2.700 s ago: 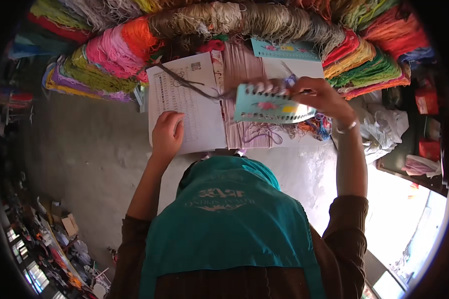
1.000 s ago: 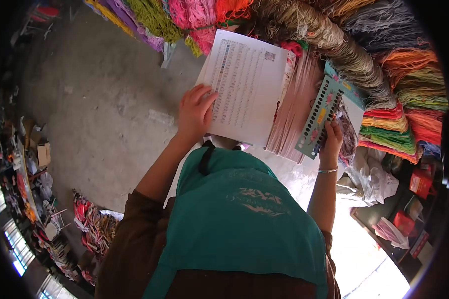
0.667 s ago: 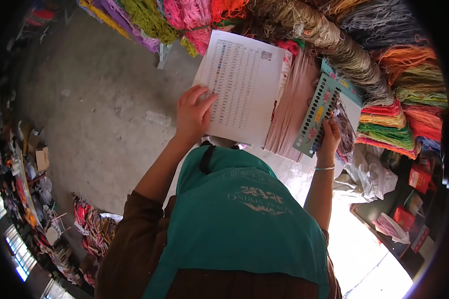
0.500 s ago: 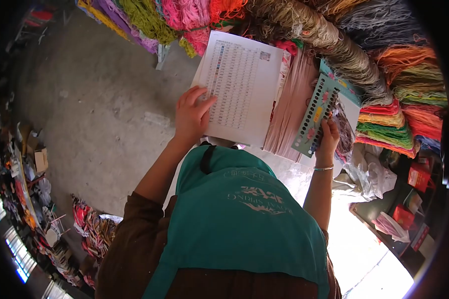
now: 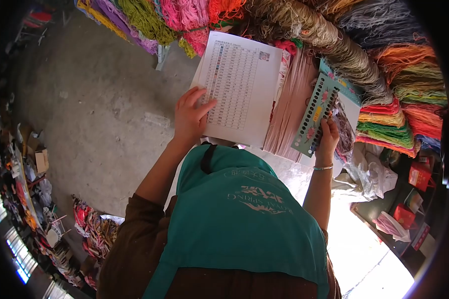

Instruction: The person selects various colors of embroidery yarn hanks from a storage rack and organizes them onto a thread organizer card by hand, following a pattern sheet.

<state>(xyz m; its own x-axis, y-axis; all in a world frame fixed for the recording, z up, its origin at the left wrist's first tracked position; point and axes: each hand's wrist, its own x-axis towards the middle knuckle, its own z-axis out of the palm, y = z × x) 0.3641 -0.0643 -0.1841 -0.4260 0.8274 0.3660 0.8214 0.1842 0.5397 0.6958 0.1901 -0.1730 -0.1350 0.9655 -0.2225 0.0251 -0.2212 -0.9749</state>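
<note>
My left hand [image 5: 189, 112] lies on the left edge of a white printed sheet [image 5: 261, 99], fingers stretched out over its table of numbers and small colour squares. More paper shows under the sheet. In my right hand [image 5: 327, 138] is a teal thread card [image 5: 310, 117] with rows of holes and a floral print, gripped at its lower right edge between thumb and fingers. Dark and purplish threads [image 5: 345, 134] hang beside the card, partly behind my hand. Between sheet and card runs a bundle of pale pink thread [image 5: 292, 99].
Thick skeins line the far side: olive [image 5: 143, 20], pink [image 5: 187, 14], beige-brown [image 5: 334, 45], grey [image 5: 384, 22] and stacked bright colours [image 5: 389, 127]. Plastic bags [image 5: 369, 174] lie at right near red packets [image 5: 420, 175]. More yarn [image 5: 92, 226] sits low on the left, by the concrete floor [image 5: 95, 109].
The printed sheet looks slightly shifted or flattened under my left hand. Both hands stay in nearly the same place, and the thread card has not visibly moved.
</note>
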